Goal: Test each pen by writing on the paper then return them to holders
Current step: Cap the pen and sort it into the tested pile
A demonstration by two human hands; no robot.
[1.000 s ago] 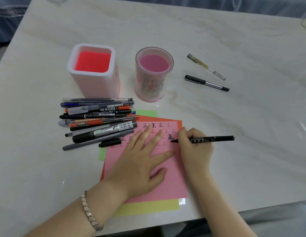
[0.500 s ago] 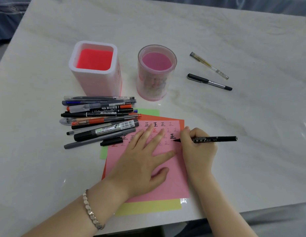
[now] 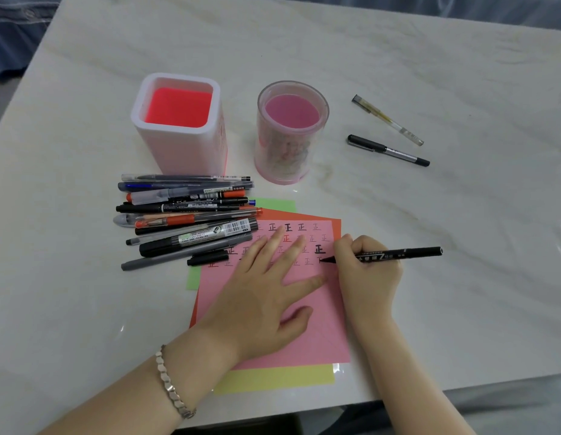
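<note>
Pressing flat on the pink paper (image 3: 304,346), my left hand (image 3: 260,296) has its grip released, fingers straight and spread, a bracelet (image 3: 169,381) on the wrist. Just beside it, my right hand (image 3: 364,277) has its grip clenched round the black marker (image 3: 398,255), whose tip touches the paper near its right edge, where a new character is only part drawn.

The worry is smearing. My left fingertips lie right over rows already written, and any slide of that hand could drag ink that has not dried. If I lift it, the pink paper could skate on the yellow sheet (image 3: 273,378) and orange sheet (image 3: 335,227) under it and spoil the stroke. A loose black cap (image 3: 208,258) lies at the paper's left edge; a nudge could roll it away.

The paper carries rows of 正 in black and red, some bold, some faint. The marker's barrel shows a large white Z among small characters that I think are Chinese, too blurred to read.

Further off, the pile of pens (image 3: 185,221) lies on the desk (image 3: 461,215); 1 thick marker in it bears a barcode and a green-and-white label. Beyond stand the square holder (image 3: 179,127) and round holder (image 3: 288,133), both without pens. Far right, 2 more pens lie apart: a black-and-silver pen (image 3: 387,150) and a clear pen (image 3: 387,119).
</note>
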